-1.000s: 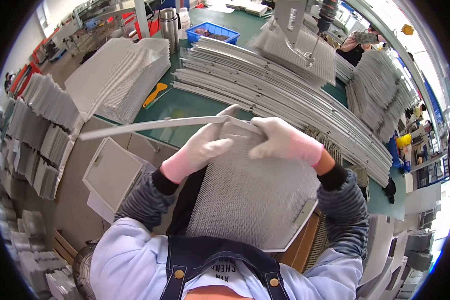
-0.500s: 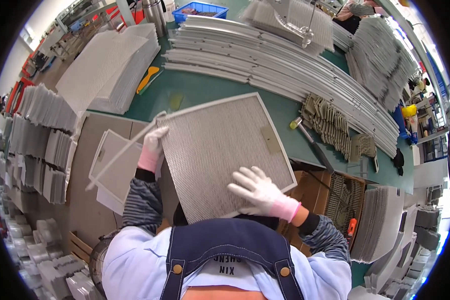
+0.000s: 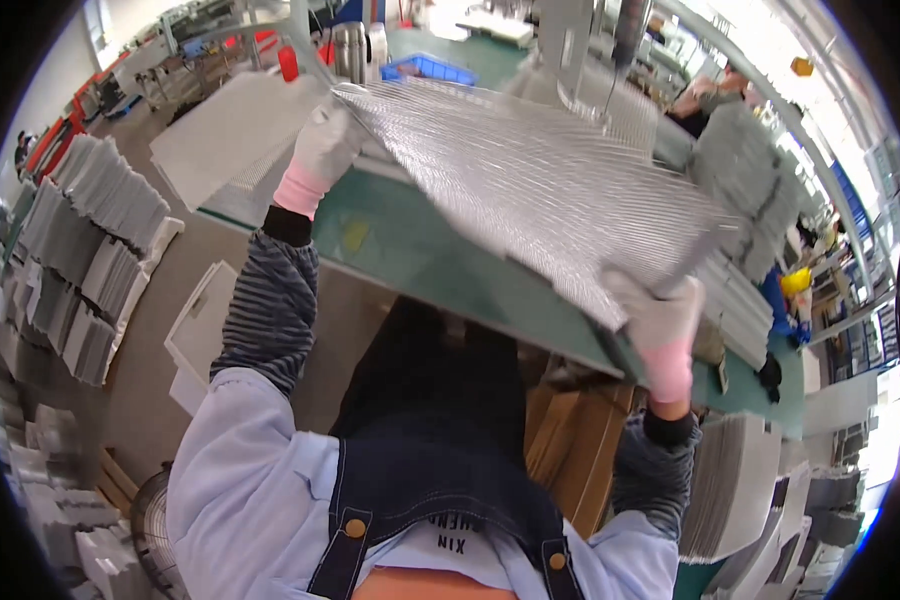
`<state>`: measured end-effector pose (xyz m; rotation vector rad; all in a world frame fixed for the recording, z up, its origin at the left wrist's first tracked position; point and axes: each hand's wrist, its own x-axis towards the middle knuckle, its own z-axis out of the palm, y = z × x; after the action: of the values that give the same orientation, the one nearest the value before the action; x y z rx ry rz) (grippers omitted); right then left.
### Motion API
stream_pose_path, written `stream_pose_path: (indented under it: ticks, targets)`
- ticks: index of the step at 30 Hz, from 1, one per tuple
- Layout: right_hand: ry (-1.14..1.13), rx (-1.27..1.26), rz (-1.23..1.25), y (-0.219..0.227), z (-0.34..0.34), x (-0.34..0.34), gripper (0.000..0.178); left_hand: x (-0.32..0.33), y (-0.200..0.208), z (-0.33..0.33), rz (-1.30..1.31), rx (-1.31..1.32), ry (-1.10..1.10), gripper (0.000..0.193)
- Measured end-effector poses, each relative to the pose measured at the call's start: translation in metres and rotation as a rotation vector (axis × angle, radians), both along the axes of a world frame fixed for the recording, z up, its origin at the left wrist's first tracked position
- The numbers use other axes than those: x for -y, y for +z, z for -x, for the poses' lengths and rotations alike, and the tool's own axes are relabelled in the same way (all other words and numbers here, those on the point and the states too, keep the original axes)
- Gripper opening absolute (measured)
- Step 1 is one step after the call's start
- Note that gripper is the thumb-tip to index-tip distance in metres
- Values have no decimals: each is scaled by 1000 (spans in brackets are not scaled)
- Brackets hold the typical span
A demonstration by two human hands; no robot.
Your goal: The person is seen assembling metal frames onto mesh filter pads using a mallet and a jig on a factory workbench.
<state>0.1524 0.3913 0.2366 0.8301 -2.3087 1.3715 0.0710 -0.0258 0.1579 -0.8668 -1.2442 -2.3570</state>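
A silvery metal mesh filter panel (image 3: 540, 180) is lifted and tilted above the green table, blurred by motion. My left hand (image 3: 327, 145), in a white glove with a pink cuff, is closed on its left corner. Gloved the same way, my right hand (image 3: 665, 315) grips the panel's near right end; its fingers are smeared and partly hidden. A grey edge strip (image 3: 695, 258) shows at the panel's right end, but whether it is fixed there I cannot tell.
Beneath the panel lies the green tabletop (image 3: 410, 240). Stacked mesh sheets (image 3: 220, 135) are at its far left, a blue tray (image 3: 430, 70) at the back. More sheets (image 3: 725, 480) stand at the right, beside a cardboard box (image 3: 570, 440). Panel stacks (image 3: 95, 250) stand at the left.
The panel has gone from in front of my body up and away over the table, now tilted. My right hand has moved from flat on its face to gripping its right end.
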Motion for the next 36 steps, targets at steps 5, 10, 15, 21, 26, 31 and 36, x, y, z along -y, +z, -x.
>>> stream_pose_path:
  ticks: [5,10,15,21,26,31,36]
  targets:
    - [188,407,507,-45,69,-55,32,-56,92,-41,473,57,208,45]
    - [530,595,660,-115,112,-27,22,-59,79,-48,564,113,241,45]
    - [383,637,405,-55,88,-2,15,-25,42,-32,219,388,51,35]
    - [179,641,428,-19,54,16,20,-31,2,-89,362,492,26,29]
    - [55,751,362,-75,60,-3,12,-48,-23,-108,362,708,142,26]
    - [-235,236,-164,-27,49,-7,24,-40,13,-103,547,492,342,27]
    - [-104,95,270,76,57,-11,31,-32,79,-78,650,-120,700,40]
